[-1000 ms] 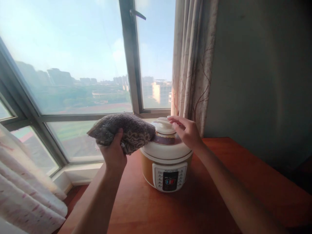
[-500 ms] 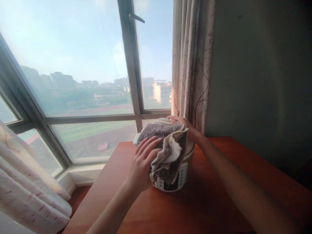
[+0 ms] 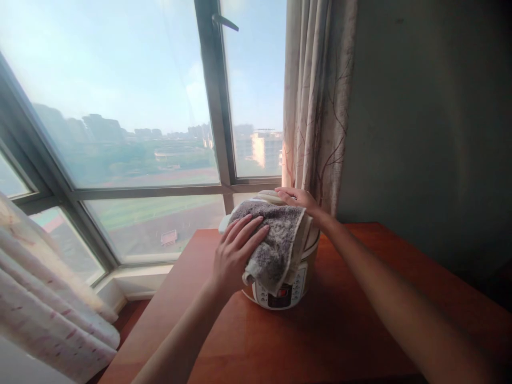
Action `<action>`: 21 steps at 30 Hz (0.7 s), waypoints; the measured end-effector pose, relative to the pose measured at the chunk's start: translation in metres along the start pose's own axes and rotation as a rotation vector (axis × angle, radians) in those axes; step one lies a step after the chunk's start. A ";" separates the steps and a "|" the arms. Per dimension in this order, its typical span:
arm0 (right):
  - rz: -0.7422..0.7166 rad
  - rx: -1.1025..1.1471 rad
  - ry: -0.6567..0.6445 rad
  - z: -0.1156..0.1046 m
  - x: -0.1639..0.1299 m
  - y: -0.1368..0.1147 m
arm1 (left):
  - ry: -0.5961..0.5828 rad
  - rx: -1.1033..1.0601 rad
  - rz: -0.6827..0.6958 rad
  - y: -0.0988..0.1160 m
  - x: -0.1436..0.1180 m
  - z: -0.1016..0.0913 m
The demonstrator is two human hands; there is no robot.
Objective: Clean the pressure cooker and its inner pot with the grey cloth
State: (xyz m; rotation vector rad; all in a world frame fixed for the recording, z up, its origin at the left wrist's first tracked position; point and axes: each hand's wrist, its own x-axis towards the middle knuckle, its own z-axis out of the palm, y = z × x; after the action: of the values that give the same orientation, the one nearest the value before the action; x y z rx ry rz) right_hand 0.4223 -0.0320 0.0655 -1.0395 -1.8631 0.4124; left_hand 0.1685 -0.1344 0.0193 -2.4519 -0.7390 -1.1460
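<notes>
An electric cooker with a control panel and a small display on its front stands on the wooden table. A grey towel with a pale edge is draped over its top and hangs down in front, hiding most of the lid and part of the panel. My left hand grips the towel from the left, its fingers laid over the cloth and its thumb hidden. At the back right of the cooker's top, my right hand rests with fingers stretched out, holding no separate thing. Its fingertips touch the lid.
The reddish-brown table reaches close to the window frame. A pale curtain hangs behind the cooker, and another curtain hangs at the lower left. A dark wall rises on the right.
The towel's bunched, folded-over front has fallen flatter, with its grey face now outward. My left hand has shifted slightly on it. My right hand stays at the back of the lid.
</notes>
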 end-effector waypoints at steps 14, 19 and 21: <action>-0.053 -0.017 0.075 0.002 -0.006 -0.004 | -0.386 0.204 -0.678 -0.098 0.066 0.006; -0.029 0.061 0.051 0.003 -0.003 0.001 | -0.123 -0.065 -0.503 -0.080 0.047 0.009; -0.023 0.072 0.056 0.003 -0.002 0.001 | 0.040 -0.145 -0.403 -0.065 0.033 0.011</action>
State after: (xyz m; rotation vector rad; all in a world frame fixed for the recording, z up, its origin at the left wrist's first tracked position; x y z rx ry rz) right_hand 0.4207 -0.0331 0.0622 -0.9703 -1.7960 0.4296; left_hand 0.1552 -0.0659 0.0438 -2.4536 -1.2170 -1.4297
